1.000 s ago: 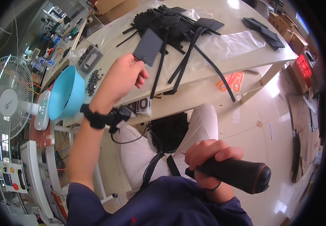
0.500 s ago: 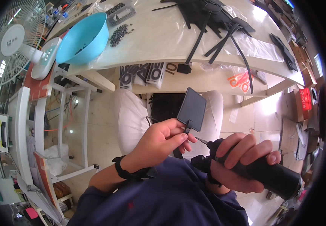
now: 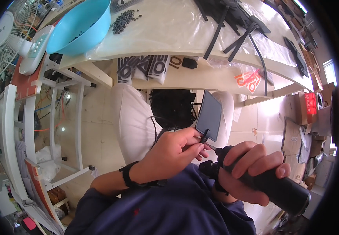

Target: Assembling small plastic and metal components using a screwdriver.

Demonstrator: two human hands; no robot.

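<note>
My left hand (image 3: 175,150) pinches the short strap end of a flat black luggage tag (image 3: 209,115), which stands up above the fingers over my lap. A black cordless screwdriver (image 3: 285,192) lies in my right hand (image 3: 251,168), with the fingers wrapped round its body. Its thin bit (image 3: 211,146) points left and meets the strap end at my left fingertips. Whether the bit sits in a screw is hidden by the fingers.
On the table ahead are a turquoise basin (image 3: 81,29), a pile of small dark parts (image 3: 124,21) and black straps (image 3: 232,19). Printed bags (image 3: 157,66) rest on the shelf below. A white fan (image 3: 4,31) stands left; a dark bag (image 3: 173,105) is between my knees.
The screwdriver's bit, apart from the strap end before, now reaches it. My left hand and the luggage tag have shifted slightly right and down, and the view has turned a little.
</note>
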